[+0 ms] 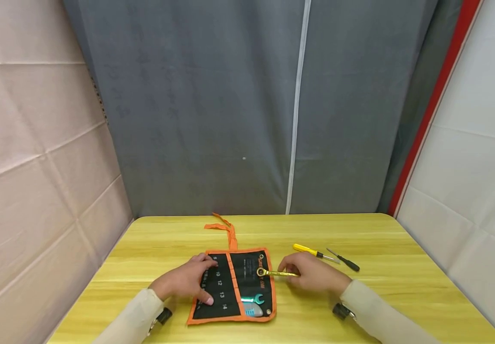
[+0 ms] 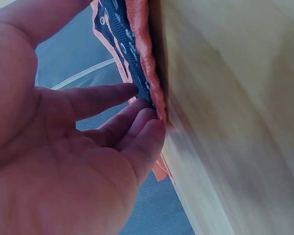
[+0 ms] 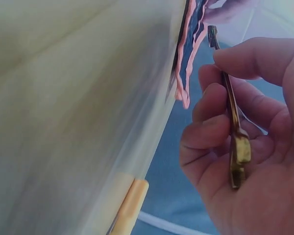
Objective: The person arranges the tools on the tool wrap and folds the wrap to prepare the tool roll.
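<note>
A black tool pouch (image 1: pixel 249 267) with orange trim lies unrolled on the table, its left pockets printed with numbers. My left hand (image 1: pixel 189 279) rests on its left side, thumb and fingers spread. In the left wrist view the fingertips (image 2: pixel 147 115) touch the pouch's orange edge. My right hand (image 1: pixel 313 273) holds a gold-coloured wrench (image 1: pixel 273 273), its ring end pointing left over the pouch's right half. The right wrist view shows the wrench (image 3: pixel 231 105) between thumb and curled fingers. A green-tinted open-end wrench (image 1: pixel 256 299) and a light blue-grey tool (image 1: pixel 253 309) sit in the lower right pockets.
Beyond my right hand lie a yellow-handled screwdriver (image 1: pixel 305 249) and a black-handled screwdriver (image 1: pixel 351 264). Orange tie straps (image 1: pixel 231 233) stretch from the pouch toward the table's far edge. A grey curtain (image 1: pixel 213 119) hangs behind the wooden table (image 1: pixel 144 248).
</note>
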